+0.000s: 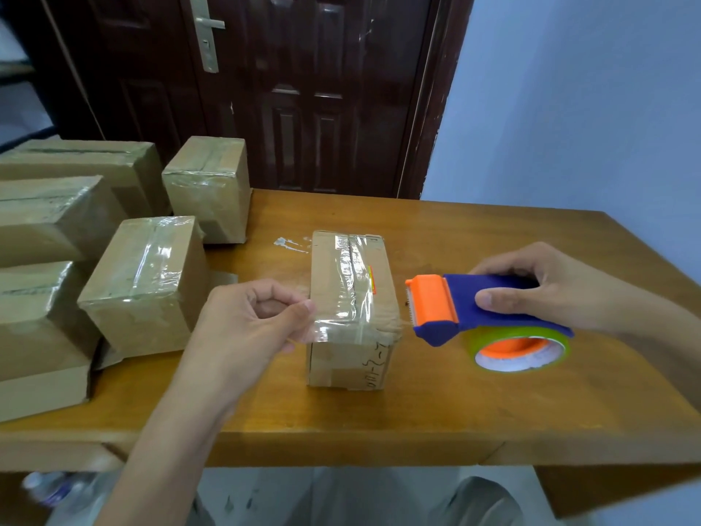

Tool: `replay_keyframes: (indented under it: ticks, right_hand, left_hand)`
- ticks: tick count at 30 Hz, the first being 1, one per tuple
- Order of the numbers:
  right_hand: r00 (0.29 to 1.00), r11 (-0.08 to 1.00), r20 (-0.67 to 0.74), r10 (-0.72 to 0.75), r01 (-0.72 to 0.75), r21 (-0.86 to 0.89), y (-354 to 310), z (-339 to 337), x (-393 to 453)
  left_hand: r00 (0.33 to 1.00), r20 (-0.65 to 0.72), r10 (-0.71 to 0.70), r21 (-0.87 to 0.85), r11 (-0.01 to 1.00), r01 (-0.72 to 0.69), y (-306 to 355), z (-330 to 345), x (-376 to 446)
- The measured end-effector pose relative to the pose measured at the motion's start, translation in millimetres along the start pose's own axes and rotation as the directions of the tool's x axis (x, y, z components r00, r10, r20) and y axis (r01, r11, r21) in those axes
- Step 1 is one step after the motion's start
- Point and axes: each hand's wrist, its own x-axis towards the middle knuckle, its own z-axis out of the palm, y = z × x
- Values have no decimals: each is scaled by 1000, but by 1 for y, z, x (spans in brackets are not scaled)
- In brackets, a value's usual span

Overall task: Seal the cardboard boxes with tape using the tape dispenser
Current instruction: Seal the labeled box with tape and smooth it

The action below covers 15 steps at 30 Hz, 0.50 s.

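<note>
Your left hand (250,320) pinches the tape (333,330) end left of the box (351,309), mid-desk (455,392); your right (561,286) grips the dispenser (489,313) right of it. Keep it taut, press it across the near edge.

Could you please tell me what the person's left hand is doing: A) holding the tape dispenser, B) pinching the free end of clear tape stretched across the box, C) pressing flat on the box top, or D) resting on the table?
B: the left hand pinches the clear tape strip stretched over the small brown cardboard box to the blue-and-orange tape dispenser gripped by the right hand.
</note>
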Motion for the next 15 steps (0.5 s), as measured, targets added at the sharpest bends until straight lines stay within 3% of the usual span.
replay_keyframes:
  ticks: [4,7,15]
  right_hand:
    - [999,1000,35,-2,1,30,5,5,6]
    - [999,999,49,-2,0,42,11,9,10]
    - [998,996,56,4,-8,85,26,17,22]
  left_hand:
    - [999,19,-35,-103,994,36,-6,-2,3]
    - [999,48,-15,-89,996,20,-12,-3,6]
    - [969,233,81,-139,989,-49,-31,-5,16]
